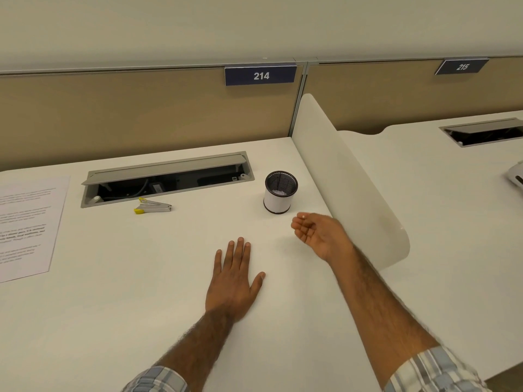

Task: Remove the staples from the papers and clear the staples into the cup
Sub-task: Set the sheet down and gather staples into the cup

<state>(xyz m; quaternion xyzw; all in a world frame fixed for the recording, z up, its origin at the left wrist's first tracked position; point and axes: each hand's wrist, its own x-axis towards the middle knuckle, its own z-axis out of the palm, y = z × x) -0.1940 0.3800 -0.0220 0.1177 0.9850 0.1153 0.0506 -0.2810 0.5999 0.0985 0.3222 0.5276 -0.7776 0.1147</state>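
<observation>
A white cup (278, 199) with a black mesh inside stands on the white desk (141, 292); small pale bits lie at its bottom. My left hand (233, 281) lies flat on the desk, fingers straight, below and left of the cup. My right hand (318, 234) hovers just right of and below the cup, palm turned up, fingers loosely curled, with no staple visible in it. A printed paper sheet (27, 224) lies at the far left. The yellow-and-metal staple remover (152, 206) rests left of the cup, near the cable tray.
An open grey cable tray (167, 179) is sunk into the desk behind the remover. A curved white divider (356, 190) rises right of the cup. Beyond it lies a neighbouring desk with a white object (516, 178) at the frame's right edge.
</observation>
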